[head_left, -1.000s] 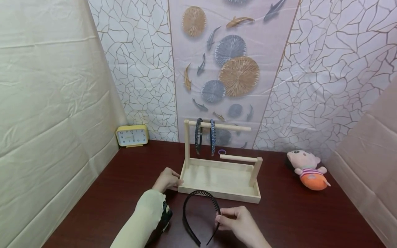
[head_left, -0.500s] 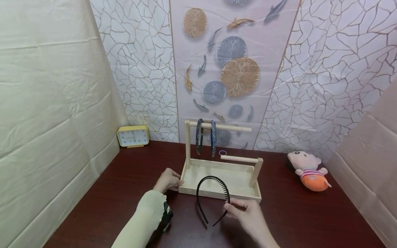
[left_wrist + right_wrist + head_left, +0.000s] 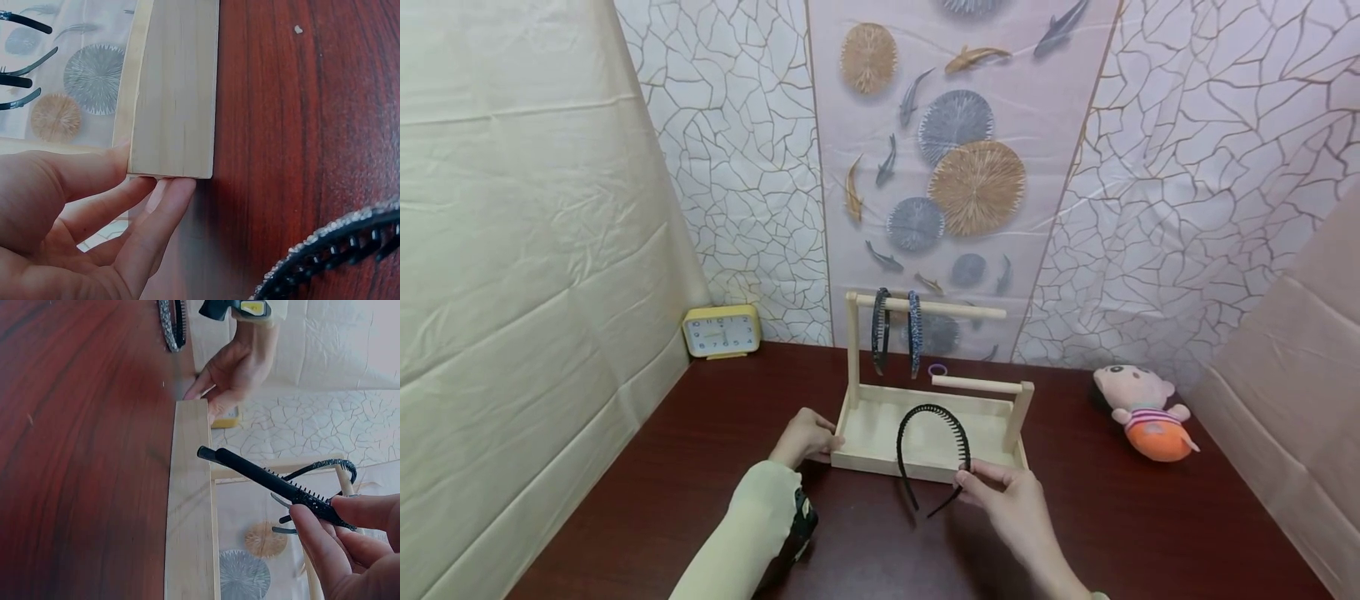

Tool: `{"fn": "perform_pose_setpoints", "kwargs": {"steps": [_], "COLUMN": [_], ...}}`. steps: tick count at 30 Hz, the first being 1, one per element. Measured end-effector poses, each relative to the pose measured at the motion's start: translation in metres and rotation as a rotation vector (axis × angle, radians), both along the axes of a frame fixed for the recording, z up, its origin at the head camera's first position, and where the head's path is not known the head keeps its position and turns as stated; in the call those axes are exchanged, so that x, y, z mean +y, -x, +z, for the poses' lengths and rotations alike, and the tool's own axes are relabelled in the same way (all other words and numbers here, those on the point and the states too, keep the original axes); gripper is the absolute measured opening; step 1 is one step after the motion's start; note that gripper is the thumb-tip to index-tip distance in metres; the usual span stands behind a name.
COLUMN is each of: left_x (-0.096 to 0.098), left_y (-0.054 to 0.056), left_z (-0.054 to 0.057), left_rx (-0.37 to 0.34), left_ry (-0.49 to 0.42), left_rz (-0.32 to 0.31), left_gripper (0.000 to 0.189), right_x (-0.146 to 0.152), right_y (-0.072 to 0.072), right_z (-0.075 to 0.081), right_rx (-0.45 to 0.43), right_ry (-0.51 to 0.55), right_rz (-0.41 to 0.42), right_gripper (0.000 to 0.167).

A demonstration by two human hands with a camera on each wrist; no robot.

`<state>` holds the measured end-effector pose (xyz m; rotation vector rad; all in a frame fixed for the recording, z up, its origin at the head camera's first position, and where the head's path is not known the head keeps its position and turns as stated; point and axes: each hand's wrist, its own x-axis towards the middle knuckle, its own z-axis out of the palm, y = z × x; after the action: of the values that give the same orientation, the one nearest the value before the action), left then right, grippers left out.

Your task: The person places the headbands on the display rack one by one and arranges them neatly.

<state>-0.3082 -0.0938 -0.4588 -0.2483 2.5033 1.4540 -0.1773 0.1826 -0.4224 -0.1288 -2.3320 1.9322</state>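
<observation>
My left hand (image 3: 805, 437) grips the front left corner of a pale wooden tray stand (image 3: 872, 462), thumb on the rim and fingers against its side. In my right hand (image 3: 1015, 504), thumb and fingers pinch one side of a black toothed headband (image 3: 931, 408). It is held up in front of the tray, arch upward and ends down. Two headbands hang from the stand's upper bar: a dark one (image 3: 881, 332) and a blue glittery one (image 3: 915, 333). A silvery, glittery headband (image 3: 325, 240) lies on the table near my left wrist, hidden in the head view.
A lower bar (image 3: 977, 383) juts left from the stand's right post. Behind it is a purple ring (image 3: 937, 369). A yellow clock (image 3: 721, 331) stands at the back left of the dark red table (image 3: 700, 467), a plush doll (image 3: 1146, 412) lies at the right.
My right hand has lifted the black headband up and to the right, from low in front of the tray to before its front wall. My left hand stays at the corner.
</observation>
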Motion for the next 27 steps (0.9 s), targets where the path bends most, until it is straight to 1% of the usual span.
{"fn": "perform_pose_setpoints", "kwargs": {"steps": [7,11,16,17,19,24,27], "left_x": [-0.001,-0.002,-0.001,-0.001,-0.001,-0.002,-0.002], "left_y": [0.0,0.0,0.0,0.0,0.0,0.0,0.0], "left_z": [-0.002,-0.002,-0.002,-0.002,-0.002,-0.001,-0.001], "left_rx": [0.014,0.019,0.024,0.025,0.024,0.025,0.027], "left_ry": [0.024,0.033,0.039,0.04,0.043,0.036,0.031], "left_rz": [-0.001,-0.008,-0.003,-0.003,-0.003,-0.007,-0.015], "left_gripper": [0.036,0.036,0.035,0.035,0.035,0.035,0.036], "right_x": [0.001,0.001,0.001,0.001,0.001,-0.001,-0.003], "right_y": [0.011,0.015,0.02,0.021,0.022,0.027,0.029], "right_z": [-0.002,-0.002,-0.002,-0.002,-0.002,-0.001,0.0], "right_rx": [0.074,0.073,0.088,0.091,0.095,0.107,0.13], "right_ry": [-0.085,-0.156,-0.287,-0.296,-0.282,-0.198,-0.209], "right_rz": [-0.036,-0.056,-0.101,-0.108,-0.109,-0.092,-0.099], "right_gripper": [0.019,0.019,0.018,0.018,0.019,0.022,0.022]}}
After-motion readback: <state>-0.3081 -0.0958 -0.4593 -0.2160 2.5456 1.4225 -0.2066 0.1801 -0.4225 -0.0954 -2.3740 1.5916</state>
